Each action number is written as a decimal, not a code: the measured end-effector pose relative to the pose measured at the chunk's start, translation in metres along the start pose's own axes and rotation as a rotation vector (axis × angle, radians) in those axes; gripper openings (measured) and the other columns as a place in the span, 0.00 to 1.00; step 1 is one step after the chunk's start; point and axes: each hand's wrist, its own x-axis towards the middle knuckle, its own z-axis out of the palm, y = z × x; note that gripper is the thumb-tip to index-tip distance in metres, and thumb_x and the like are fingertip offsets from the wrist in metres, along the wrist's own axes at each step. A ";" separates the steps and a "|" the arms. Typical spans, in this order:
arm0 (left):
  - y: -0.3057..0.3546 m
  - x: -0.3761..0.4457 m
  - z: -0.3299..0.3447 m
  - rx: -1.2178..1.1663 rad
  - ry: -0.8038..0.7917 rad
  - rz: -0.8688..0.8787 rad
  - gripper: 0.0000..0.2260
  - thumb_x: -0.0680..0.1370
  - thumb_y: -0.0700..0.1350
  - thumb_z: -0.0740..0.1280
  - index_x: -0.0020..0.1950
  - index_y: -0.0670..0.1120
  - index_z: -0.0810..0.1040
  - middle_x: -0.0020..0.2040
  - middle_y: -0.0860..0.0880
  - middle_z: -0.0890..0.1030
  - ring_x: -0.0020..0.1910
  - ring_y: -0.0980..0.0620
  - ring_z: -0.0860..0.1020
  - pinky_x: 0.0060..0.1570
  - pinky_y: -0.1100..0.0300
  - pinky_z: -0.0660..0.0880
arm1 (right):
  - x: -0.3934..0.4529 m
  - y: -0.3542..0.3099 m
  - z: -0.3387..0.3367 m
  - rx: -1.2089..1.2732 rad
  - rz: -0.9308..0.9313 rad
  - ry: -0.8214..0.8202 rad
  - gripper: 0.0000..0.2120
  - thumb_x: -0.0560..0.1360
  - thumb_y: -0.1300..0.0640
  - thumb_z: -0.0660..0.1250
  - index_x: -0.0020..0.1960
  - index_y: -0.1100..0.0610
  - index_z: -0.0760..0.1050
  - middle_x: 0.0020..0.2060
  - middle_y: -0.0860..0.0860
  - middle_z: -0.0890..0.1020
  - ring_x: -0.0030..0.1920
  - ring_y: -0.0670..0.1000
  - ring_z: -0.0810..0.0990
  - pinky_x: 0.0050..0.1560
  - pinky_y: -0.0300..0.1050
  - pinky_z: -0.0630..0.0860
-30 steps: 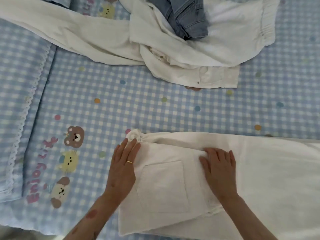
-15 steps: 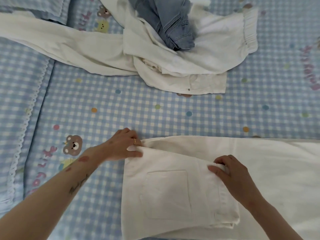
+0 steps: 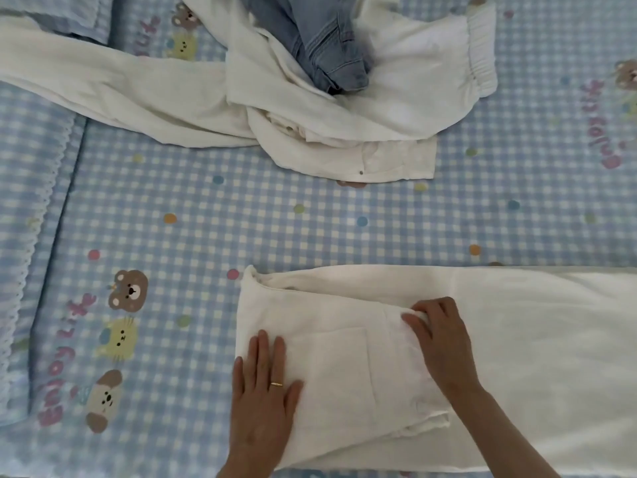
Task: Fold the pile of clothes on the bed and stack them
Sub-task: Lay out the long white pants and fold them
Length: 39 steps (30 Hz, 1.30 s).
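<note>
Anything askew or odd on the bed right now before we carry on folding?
Nothing damaged. The white trousers lie flat under the left hand, while the right hand pinches a fold. Only the unfolded pile behind is untidy: white garments tangled, with blue jeans crumpled on top.

Left hand [image 3: 262, 401] lies flat, fingers straight; right hand [image 3: 443, 343] fingers curled, pinching.

White trousers [image 3: 517, 339] run off the right edge.

All I can see is my bed sheet [image 3: 262, 215], blue gingham with cartoon animals, lace-edged pillow [image 3: 24, 215] far left, soft daylight.
</note>
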 end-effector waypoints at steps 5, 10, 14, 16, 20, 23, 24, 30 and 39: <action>-0.019 0.001 0.024 0.038 -0.069 -0.010 0.31 0.80 0.62 0.43 0.77 0.44 0.53 0.78 0.42 0.51 0.76 0.45 0.52 0.72 0.48 0.49 | -0.036 -0.011 0.041 -0.379 -0.251 -0.013 0.25 0.79 0.45 0.52 0.71 0.55 0.67 0.71 0.59 0.67 0.72 0.60 0.63 0.70 0.63 0.54; -0.049 0.009 0.046 0.100 -0.132 0.141 0.30 0.80 0.60 0.46 0.77 0.43 0.54 0.77 0.40 0.53 0.76 0.43 0.54 0.73 0.49 0.51 | -0.036 0.028 0.065 -0.429 -0.216 -0.189 0.31 0.79 0.39 0.46 0.76 0.56 0.54 0.76 0.60 0.55 0.76 0.59 0.54 0.72 0.65 0.51; -0.035 0.011 0.023 0.026 -0.111 0.138 0.28 0.81 0.58 0.44 0.77 0.45 0.52 0.76 0.41 0.56 0.76 0.46 0.51 0.72 0.50 0.50 | -0.035 0.023 0.053 -0.352 -0.217 -0.214 0.30 0.80 0.41 0.46 0.76 0.57 0.52 0.76 0.58 0.54 0.76 0.57 0.53 0.73 0.61 0.50; -0.010 0.008 0.010 -0.068 -0.033 0.146 0.25 0.81 0.54 0.42 0.78 0.48 0.48 0.78 0.46 0.51 0.77 0.51 0.48 0.72 0.53 0.48 | -0.042 0.036 0.029 -0.299 -0.191 -0.204 0.28 0.81 0.43 0.44 0.77 0.56 0.52 0.76 0.56 0.54 0.76 0.55 0.54 0.73 0.59 0.50; 0.096 0.025 0.005 -0.151 -0.025 0.340 0.24 0.82 0.52 0.42 0.70 0.42 0.67 0.73 0.45 0.66 0.70 0.50 0.66 0.69 0.58 0.54 | -0.058 0.113 -0.047 -0.327 0.162 -0.097 0.32 0.80 0.42 0.37 0.74 0.59 0.62 0.73 0.59 0.64 0.73 0.55 0.63 0.69 0.63 0.60; 0.214 0.076 0.010 -0.138 -0.040 0.483 0.27 0.83 0.51 0.44 0.56 0.40 0.81 0.59 0.41 0.80 0.58 0.43 0.79 0.63 0.53 0.68 | -0.068 0.182 -0.110 -0.352 0.448 0.000 0.38 0.79 0.40 0.34 0.69 0.61 0.68 0.69 0.64 0.69 0.67 0.64 0.71 0.63 0.69 0.65; 0.252 0.095 0.015 -0.110 -0.025 0.522 0.24 0.82 0.50 0.48 0.56 0.40 0.81 0.59 0.41 0.80 0.58 0.42 0.79 0.61 0.51 0.72 | -0.069 0.200 -0.127 -0.359 0.503 0.025 0.38 0.79 0.40 0.34 0.68 0.62 0.70 0.67 0.65 0.70 0.66 0.66 0.72 0.61 0.71 0.66; 0.420 0.195 0.061 0.079 -0.298 0.632 0.26 0.81 0.53 0.56 0.75 0.43 0.57 0.73 0.42 0.63 0.71 0.44 0.61 0.71 0.52 0.56 | -0.072 0.271 -0.168 -0.431 0.559 0.114 0.29 0.80 0.46 0.44 0.70 0.63 0.67 0.65 0.65 0.73 0.60 0.67 0.76 0.57 0.62 0.75; 0.501 0.240 0.034 -0.250 -0.696 0.561 0.07 0.74 0.45 0.68 0.48 0.44 0.74 0.45 0.50 0.76 0.45 0.49 0.75 0.39 0.58 0.67 | -0.074 0.257 -0.203 0.111 0.735 0.003 0.25 0.76 0.48 0.65 0.70 0.52 0.66 0.63 0.51 0.76 0.63 0.54 0.75 0.58 0.45 0.71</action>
